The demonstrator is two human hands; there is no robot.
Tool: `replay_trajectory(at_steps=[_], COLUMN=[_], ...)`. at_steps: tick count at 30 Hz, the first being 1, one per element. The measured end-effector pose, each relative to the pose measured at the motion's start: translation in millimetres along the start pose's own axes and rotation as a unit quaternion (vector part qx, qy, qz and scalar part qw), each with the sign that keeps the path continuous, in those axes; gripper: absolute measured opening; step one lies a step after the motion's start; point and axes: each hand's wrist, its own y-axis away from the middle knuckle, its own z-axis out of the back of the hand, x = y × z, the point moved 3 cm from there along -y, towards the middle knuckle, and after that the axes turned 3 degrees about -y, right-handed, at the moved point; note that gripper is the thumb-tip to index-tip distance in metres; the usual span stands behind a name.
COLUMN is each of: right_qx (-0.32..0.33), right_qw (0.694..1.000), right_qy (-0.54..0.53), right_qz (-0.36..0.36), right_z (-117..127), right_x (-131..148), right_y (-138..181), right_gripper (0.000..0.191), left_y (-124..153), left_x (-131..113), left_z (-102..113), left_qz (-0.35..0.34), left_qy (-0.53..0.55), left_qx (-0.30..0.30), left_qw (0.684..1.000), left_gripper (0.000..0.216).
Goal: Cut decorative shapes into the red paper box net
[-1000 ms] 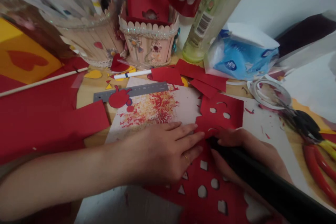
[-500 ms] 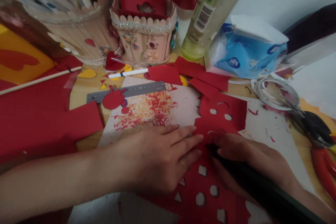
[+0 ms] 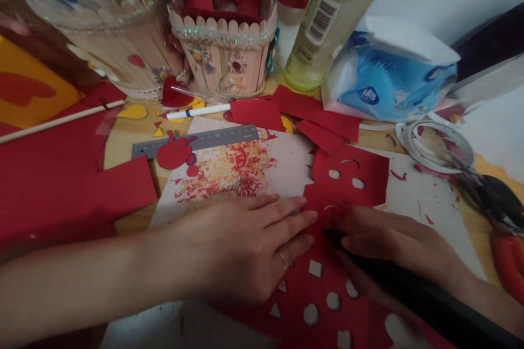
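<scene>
My left hand [image 3: 249,248] lies flat with fingers stretched out, pressing on the red paper [image 3: 298,313]. This sheet has small square, triangular and rounded holes cut through it, plus thin curved slits near its upper part. Close to my left fingertips, my right hand [image 3: 397,240] is closed around a long black tool [image 3: 409,292], held like a pen. Its pointed front end meets the red paper beside a curved slit; the tip is too dark to make out. Under the red paper is a white sheet [image 3: 286,161] with red and yellow speckles.
Beyond my hands lie a grey ruler [image 3: 229,135], a red cut-out [image 3: 174,154] and a white pen [image 3: 200,112]. A craft-stick basket [image 3: 225,60], a green bottle [image 3: 317,43] and a tissue pack [image 3: 393,76] stand behind. Tape [image 3: 436,144] and red-handled pliers [image 3: 507,262] are at right.
The view has shifted slightly. My right hand and the black tool sit a little farther right and lower, uncovering another hole in the red paper. My left hand stays in place.
</scene>
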Motion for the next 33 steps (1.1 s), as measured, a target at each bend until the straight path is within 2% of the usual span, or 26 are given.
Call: replay_trajectory(at_steps=[8, 13, 19, 23, 28, 33], right_qx=[0.037, 0.063, 0.078, 0.089, 0.134, 0.092], right_qw=[0.999, 0.997, 0.995, 0.993, 0.986, 0.988], right_qy=[-0.036, -0.046, -0.048, -0.059, -0.089, -0.119], right_qz=[0.015, 0.023, 0.042, 0.052, 0.053, 0.042], right_z=[5, 6, 6, 10, 12, 9], right_x=[-2, -7, -9, -9, -11, -11], right_y=[-1, -5, -6, -6, -8, -8], right_gripper=[0.025, 0.022, 0.026, 0.026, 0.020, 0.025], left_y=[4, 6, 5, 3, 4, 5], left_x=[-2, -3, -1, 1, 1, 1], left_z=[-4, -7, -6, -2, -2, -4], left_qz=[0.032, 0.017, 0.034, 0.009, 0.008, 0.007], left_qy=[-0.004, 0.002, 0.019, 0.019, 0.024, 0.026], left_qx=[0.011, 0.035, -0.004, 0.013, 0.021, 0.016], left_qw=[0.999, 0.999, 0.999, 1.000, 0.999, 1.000], left_gripper=[0.040, 0.036, 0.040, 0.040, 0.042, 0.040])
